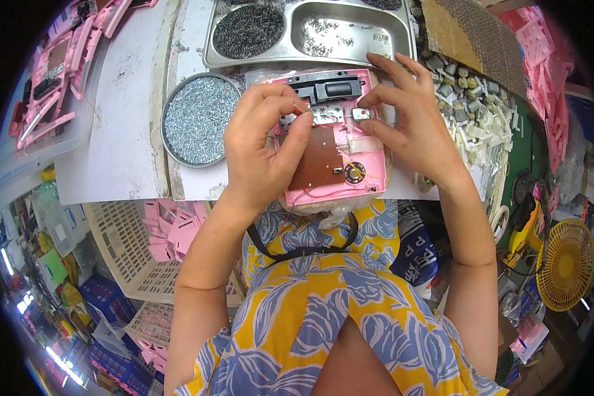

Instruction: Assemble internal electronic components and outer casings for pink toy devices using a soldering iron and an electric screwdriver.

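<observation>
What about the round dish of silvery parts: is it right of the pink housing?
No, the round dish sits to the left of the pink housing.

Large white lettering (421, 260) stands on the dark blue bag (410, 226).

Pink casing (375, 162) — open, innards bare

Bright light glints off the metal tray (379, 41); fisheye edges curve into black.
</observation>
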`<state>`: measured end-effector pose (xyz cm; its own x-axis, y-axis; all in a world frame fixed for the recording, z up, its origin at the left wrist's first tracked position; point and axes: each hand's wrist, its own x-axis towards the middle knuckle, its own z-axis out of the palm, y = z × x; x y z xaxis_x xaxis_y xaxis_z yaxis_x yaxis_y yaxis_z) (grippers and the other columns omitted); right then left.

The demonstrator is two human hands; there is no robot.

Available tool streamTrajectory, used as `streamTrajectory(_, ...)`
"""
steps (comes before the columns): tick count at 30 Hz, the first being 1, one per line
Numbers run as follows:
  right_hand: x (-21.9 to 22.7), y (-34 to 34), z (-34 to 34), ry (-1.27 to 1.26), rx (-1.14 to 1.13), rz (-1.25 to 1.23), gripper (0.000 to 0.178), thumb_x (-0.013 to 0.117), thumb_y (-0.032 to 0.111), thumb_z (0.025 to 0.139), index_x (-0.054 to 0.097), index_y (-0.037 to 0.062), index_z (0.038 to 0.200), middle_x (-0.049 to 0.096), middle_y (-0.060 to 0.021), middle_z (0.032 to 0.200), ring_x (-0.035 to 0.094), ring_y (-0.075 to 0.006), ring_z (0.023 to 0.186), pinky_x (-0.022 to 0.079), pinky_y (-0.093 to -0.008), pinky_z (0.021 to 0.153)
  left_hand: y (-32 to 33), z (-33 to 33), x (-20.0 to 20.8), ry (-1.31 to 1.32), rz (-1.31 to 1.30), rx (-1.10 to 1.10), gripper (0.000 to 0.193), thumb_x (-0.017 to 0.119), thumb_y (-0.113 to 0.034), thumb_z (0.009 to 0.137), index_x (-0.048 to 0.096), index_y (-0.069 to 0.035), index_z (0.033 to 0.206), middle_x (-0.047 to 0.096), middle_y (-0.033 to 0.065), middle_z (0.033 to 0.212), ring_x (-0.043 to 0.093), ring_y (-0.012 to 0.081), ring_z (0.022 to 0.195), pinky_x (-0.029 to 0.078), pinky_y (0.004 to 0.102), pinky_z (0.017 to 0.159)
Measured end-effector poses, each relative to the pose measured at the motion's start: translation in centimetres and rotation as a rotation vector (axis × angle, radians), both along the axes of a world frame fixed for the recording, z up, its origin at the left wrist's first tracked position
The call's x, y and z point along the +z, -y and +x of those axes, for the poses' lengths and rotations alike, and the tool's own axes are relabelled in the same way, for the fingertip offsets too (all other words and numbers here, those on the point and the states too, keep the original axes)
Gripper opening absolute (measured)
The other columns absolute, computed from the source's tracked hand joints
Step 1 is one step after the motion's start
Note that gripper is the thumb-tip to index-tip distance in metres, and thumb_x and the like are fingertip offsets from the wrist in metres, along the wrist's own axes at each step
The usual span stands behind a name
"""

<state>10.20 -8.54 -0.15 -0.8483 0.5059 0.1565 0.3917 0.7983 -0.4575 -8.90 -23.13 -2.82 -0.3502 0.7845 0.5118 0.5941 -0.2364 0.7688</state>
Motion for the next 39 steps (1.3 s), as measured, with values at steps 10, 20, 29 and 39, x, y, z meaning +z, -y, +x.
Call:
streamTrajectory(10, -0.3, 3.2, -2.5, -0.266, 0.059, 0.099, 0.024, 0.082, 0.018, 0.073, 0.074, 0.0112, 0.095, 0.058, -0.0111, 0.139, 0.04, -0.0418, 0.133, 0.037, -0.0508, 0.109, -1.7, -0.6, 2.0, -0.005, -0.071, -0.157, 0.01, 0.078, -0.004, 0.081, 0.07, -0.002, 0.086, 0.067, 0.0086, 0.095, 0.064, 0.0186, 0.086, 0.05, 0.0296, 0.077)
streamTrajectory(20, -0.2, 4.0, 0.9, -0.382, -0.096, -0.181, 0.013, 0.081, 0.01, 0.075, 0.074, 0.0074, 0.086, 0.07, -0.0066, 0.094, 0.057, -0.0249, 0.086, 0.044, -0.0387, 0.084, 2.6, 0.6, 2.8, -0.376, -0.012, 0.266, 0.029, 0.07, -0.003, 0.082, 0.064, -0.004, 0.11, 0.062, 0.0186, 0.112, 0.06, 0.0314, 0.096, 0.048, 0.042, 0.082)
streamTrajectory(29, -0.3, 2.9, 1.9, -0.548, 0.11, -0.077, 0.019, 0.079, 0.01, 0.072, 0.073, 0.0108, 0.089, 0.068, -0.0046, 0.085, 0.061, -0.0262, 0.081, 0.05, -0.0375, 0.071, -2.0, 1.5, 3.8, 0.402, -0.76, -0.555, 0.017, 0.056, -0.006, 0.098, 0.064, 0.004, 0.111, 0.068, 0.0042, 0.086, 0.061, 0.0087, 0.079, 0.051, 0.025, 0.071)
streamTrajectory(39, -0.3, 2.2, 9.6, -0.512, -0.062, 0.037, 0.021, 0.076, 0.013, 0.077, 0.071, 0.0101, 0.097, 0.068, -0.0062, 0.107, 0.061, -0.0312, 0.104, 0.05, -0.044, 0.088, -2.3, 1.9, 3.1, 0.026, -0.508, -0.425, 0.007, 0.065, 0.0, 0.094, 0.068, 0.003, 0.1, 0.067, 0.0027, 0.083, 0.06, 0.0073, 0.069, 0.048, 0.0216, 0.063)
